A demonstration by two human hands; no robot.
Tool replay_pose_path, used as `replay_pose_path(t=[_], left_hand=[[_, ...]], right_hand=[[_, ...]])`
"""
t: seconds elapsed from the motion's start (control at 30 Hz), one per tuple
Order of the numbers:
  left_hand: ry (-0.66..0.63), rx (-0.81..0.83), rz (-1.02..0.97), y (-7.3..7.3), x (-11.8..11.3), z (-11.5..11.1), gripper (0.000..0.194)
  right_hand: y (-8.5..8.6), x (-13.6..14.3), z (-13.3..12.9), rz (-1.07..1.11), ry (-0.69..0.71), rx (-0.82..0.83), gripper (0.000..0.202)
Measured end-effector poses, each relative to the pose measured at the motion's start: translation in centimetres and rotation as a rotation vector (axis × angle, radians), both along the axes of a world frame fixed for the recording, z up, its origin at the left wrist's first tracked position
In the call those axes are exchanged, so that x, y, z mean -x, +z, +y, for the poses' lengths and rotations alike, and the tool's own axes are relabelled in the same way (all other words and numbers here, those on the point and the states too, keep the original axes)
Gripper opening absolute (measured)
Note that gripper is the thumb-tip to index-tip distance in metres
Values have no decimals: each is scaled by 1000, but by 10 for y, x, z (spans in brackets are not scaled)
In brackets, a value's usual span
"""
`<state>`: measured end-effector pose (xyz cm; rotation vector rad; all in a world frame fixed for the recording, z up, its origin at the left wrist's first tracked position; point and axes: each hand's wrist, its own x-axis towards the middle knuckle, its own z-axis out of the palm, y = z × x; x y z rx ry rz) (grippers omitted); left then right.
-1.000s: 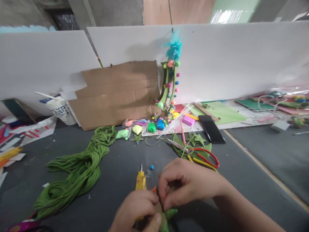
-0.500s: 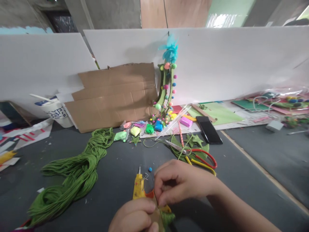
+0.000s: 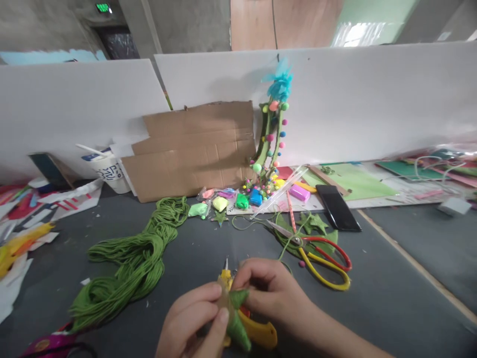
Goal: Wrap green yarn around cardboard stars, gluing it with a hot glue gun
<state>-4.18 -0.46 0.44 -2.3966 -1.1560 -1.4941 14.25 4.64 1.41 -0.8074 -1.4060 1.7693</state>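
Note:
Near the bottom centre, my left hand [image 3: 194, 320] pinches a cardboard star [image 3: 238, 323] partly wrapped in green yarn. My right hand [image 3: 274, 291] has its fingers closed at the star's upper edge; what they grip is too small to make out. Beneath both hands lies a yellow glue gun [image 3: 261, 334], its metal nozzle pointing away from me. A big bundle of green yarn [image 3: 139, 258] rests to the left. Scissors [image 3: 324, 253] with red and yellow handles lie right of my hands, over green felt and a strand of yarn.
Behind stand a cardboard sheet [image 3: 194, 159] and a pompom-covered decoration [image 3: 274, 134] with a blue top. Clay packets [image 3: 219, 204], a phone [image 3: 338, 208] and a small green star [image 3: 219, 219] lie before them. A cup [image 3: 114, 174] and paper scraps are at left.
The star has been raised and turned, showing more green points over the glue gun. My hands have shifted slightly. The view has swung left, and a magenta pompom shows beside the scissors.

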Motion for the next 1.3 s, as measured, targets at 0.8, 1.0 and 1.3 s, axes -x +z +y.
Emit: replay_pose_path(t=[0.8,1.0,1.3], left_hand=[[57,602,-19,16,-26,19,18],[-64,694,-100,9,-28,13,14],[-94,562,-308,5,-38,6,17]], right_hand=[[38,-22,4,-689,151,-672,15],[37,-29,12,-635,226,-505,13],[43,-36,17,-576,217,-543,8]])
